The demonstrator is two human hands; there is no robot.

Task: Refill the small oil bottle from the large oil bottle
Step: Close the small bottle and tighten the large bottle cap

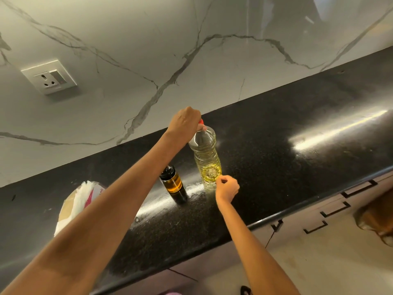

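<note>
The large oil bottle (205,157) stands upright on the counter (276,167), its red cap (201,122) gripped by the left hand (186,122). The right hand (227,188), fingers curled, touches its base; whether it grips cannot be told. The small oil bottle (173,184) stands capped just beside. The base should be braced firmly while the cap is turned.

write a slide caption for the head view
Left hand grips the clear plastic oil bottle's red cap; small dark glass bottle beside.

Left hand (187,122) atop large bottle (205,154)
</note>
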